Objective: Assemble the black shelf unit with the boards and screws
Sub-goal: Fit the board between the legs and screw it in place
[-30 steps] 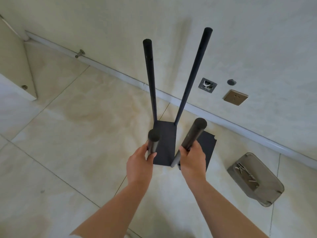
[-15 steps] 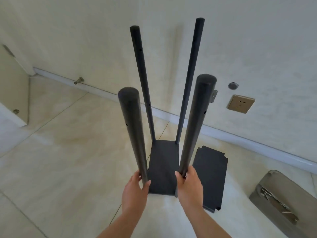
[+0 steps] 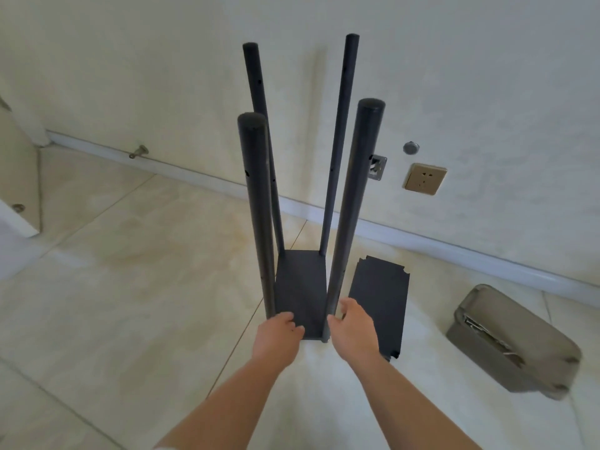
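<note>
On the floor: bottom board (image 3: 300, 293) fitted between four upright posts (image 3: 258, 216). Spare board (image 3: 378, 306) lying right, unmounted. Left hand (image 3: 279, 329) and right hand (image 3: 352, 323) loosely spread, gripping nothing.

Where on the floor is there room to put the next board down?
Bare tile lies left of the shelf frame, between it and the baseboard. Some more lies between the loose black board and the grey tray. It is crowded right of the frame: the right hand and the loose board sit close beside it.
</note>
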